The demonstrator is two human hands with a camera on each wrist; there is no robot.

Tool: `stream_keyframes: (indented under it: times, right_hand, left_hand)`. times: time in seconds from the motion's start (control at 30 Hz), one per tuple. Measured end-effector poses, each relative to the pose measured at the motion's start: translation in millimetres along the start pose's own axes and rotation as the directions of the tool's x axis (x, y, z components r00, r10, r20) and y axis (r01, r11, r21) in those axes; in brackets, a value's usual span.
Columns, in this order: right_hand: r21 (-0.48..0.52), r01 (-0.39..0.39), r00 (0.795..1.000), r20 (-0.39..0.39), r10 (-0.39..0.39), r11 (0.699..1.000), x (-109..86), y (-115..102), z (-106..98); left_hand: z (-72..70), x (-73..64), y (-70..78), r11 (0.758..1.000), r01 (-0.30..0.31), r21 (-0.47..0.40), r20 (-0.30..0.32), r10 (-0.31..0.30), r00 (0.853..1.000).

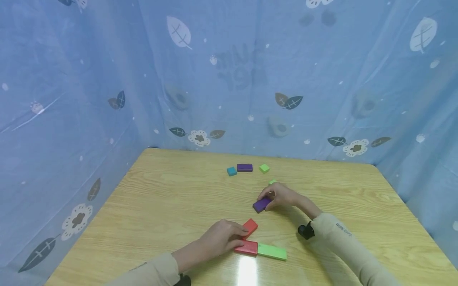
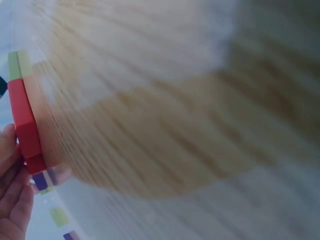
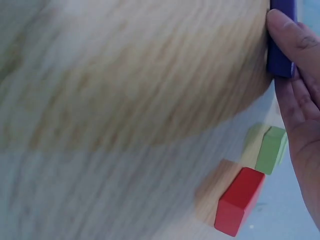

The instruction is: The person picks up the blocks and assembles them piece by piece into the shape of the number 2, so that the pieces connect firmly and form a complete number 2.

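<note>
My right hand pinches a purple block between thumb and fingers, low over the wooden table or on it. In the right wrist view that purple block lies along the thumb. My left hand holds two red blocks: its fingers are on the slanted red block, its thumb on the nearer red block. The nearer one meets a long green block end to end. In the left wrist view, fingers touch the side of the red block.
Toward the back of the wooden table lie a small blue block, another purple block and a small green block. One more green block is partly hidden behind the right hand. A patterned blue curtain borders the table.
</note>
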State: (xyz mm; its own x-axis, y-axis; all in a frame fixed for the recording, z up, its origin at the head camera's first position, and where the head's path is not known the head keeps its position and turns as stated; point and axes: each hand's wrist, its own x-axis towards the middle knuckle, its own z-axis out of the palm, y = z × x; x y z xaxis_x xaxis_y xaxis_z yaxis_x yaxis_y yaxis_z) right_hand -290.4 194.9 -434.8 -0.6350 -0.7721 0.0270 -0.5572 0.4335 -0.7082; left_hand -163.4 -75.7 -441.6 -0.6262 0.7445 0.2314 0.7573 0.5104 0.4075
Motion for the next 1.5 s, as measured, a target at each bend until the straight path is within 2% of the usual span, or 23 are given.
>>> stream_keyframes:
  times: [0.23,0.53,0.73,0.83,1.07,1.2,1.3,1.5]
  right_hand:
    - [0.102,0.021,1.0,0.015,-0.023,0.995,-7.3,-5,-6]
    - [0.061,0.062,0.997,0.031,-0.064,0.996,-15.3,-14,-4]
    - [0.092,0.034,0.996,0.077,-0.041,0.995,-19.9,-19,4]
    - [0.102,0.047,0.994,0.097,-0.057,0.994,-21.8,-20,8]
    - [0.08,0.115,0.988,0.091,-0.122,0.99,-21.5,-22,12]
    - [0.08,0.178,0.977,0.105,-0.186,0.981,-20.6,-23,15]
    - [0.042,0.214,0.97,0.113,-0.218,0.976,-18.9,-24,16]
    - [-0.029,0.213,0.971,0.119,-0.209,0.977,-12.0,-28,13]
  left_hand:
    - [-0.8,0.6,0.2,1.0,-0.006,0.003,0.008,0.006,1.0]
    - [-2.5,0.0,1.5,1.0,0.013,-0.009,0.016,-0.013,1.0]
    - [-2.7,0.1,2.0,0.999,0.03,-0.014,0.027,-0.03,0.999]
    - [-2.8,0.2,2.0,0.999,0.03,-0.016,0.027,-0.029,0.999]
    - [-3.1,1.8,0.9,1.0,0.026,-0.017,0.031,-0.025,0.999]
    - [-2.5,2.3,1.0,1.0,0.018,-0.018,0.038,-0.017,0.999]
    - [-1.8,2.2,0.8,1.0,0.011,-0.02,0.032,-0.01,0.999]
    - [-3.7,2.5,1.5,0.999,0.021,-0.024,0.023,-0.02,1.0]
